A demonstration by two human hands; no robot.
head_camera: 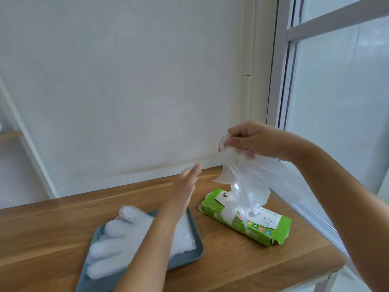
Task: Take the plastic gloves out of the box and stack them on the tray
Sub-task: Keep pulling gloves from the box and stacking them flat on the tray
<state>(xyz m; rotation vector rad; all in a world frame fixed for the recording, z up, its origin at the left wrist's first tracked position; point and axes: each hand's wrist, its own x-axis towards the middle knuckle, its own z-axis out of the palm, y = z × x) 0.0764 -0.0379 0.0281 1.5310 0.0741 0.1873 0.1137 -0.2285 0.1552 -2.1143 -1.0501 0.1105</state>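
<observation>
Spanning the lower part of the view, the wooden table carried everything. On its left sat the grey-blue tray, holding a flat stack of clear plastic gloves with their fingers pointing toward its left rim. Near it on the right lay the green box, its top torn open. Above the box hung one glove, its lower end bunched at the opening; whether it was free of the next one could not be told. The right hand pinched its upper end between thumb and curled fingers. The left hand hovered between tray and box, fingers straight and pressed together, holding nothing. The step looked like drawing a glove out. Next it probably needed lifting clear, carrying left and laying flat on the stack.
</observation>
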